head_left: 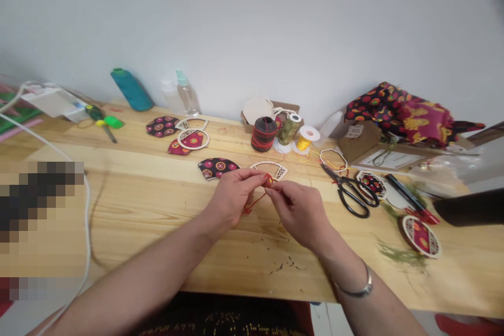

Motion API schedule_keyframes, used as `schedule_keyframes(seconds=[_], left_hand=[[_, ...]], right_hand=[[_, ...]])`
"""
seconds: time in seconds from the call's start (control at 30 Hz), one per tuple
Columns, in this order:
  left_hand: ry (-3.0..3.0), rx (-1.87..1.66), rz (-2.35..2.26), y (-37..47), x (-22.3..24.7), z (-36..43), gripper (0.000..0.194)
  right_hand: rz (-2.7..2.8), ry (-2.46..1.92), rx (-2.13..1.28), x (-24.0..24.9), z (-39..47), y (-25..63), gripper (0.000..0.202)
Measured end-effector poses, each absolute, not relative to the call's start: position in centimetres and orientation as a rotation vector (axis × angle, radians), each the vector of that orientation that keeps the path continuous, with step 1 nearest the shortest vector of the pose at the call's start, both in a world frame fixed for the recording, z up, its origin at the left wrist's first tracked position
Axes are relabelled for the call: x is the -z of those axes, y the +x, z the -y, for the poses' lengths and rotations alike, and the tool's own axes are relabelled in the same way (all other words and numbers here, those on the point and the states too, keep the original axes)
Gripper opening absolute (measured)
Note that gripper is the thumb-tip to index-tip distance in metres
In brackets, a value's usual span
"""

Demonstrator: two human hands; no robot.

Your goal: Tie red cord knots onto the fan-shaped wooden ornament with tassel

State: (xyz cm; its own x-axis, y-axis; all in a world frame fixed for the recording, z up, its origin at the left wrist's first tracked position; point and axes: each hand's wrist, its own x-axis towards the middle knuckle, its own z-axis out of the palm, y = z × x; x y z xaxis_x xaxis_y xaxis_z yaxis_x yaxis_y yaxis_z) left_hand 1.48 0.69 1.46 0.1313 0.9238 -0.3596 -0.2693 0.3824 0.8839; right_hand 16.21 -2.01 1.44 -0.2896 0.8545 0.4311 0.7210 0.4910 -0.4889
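Over the middle of the table, my left hand [232,194] and my right hand [301,212] meet fingertip to fingertip. Both pinch a small red piece [269,180] with yellow marks; its exact kind is too small to tell. A thin red cord [258,200] runs from it, down below my left fingers. Just behind my hands lie a dark patterned fabric-covered fan shape [217,168] and a pale cut-out fan-shaped frame [277,169], partly hidden. Black-handled scissors [354,194] rest to the right of my right hand.
Thread spools stand at the back: black-and-red [263,135], olive [290,131] and yellow [305,142]. A cardboard box [358,149] with patterned cloth [401,110] sits back right. A round ornament [420,236] lies right. A teal thread cone [131,90] and spray bottle [187,97] are back left.
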Motion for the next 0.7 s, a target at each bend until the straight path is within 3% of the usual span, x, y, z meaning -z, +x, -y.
schedule_keyframes(seconds=[0.17, 0.33, 0.5, 0.7], left_hand=[[0.652, -0.99, -1.016, 1.4, -1.4, -0.8, 0.01], [0.578, -0.953, -0.92, 1.2, -1.4, -1.0, 0.011], [0.551, -0.957, -0.895, 1.1, -1.5, -1.0, 0.008], [0.606, -0.931, -0.951, 1.5, -1.7, -0.6, 0.009]], right_hand=[[2.289, -1.219, 0.131, -0.7, 2.2, 15.8, 0.025], [2.432, -1.14, 0.297, -0.3, 2.0, 15.9, 0.021], [2.475, -1.134, 0.148, -1.1, 2.2, 16.1, 0.022], [1.993, -1.092, -0.097, -1.9, 1.9, 16.8, 0.015]])
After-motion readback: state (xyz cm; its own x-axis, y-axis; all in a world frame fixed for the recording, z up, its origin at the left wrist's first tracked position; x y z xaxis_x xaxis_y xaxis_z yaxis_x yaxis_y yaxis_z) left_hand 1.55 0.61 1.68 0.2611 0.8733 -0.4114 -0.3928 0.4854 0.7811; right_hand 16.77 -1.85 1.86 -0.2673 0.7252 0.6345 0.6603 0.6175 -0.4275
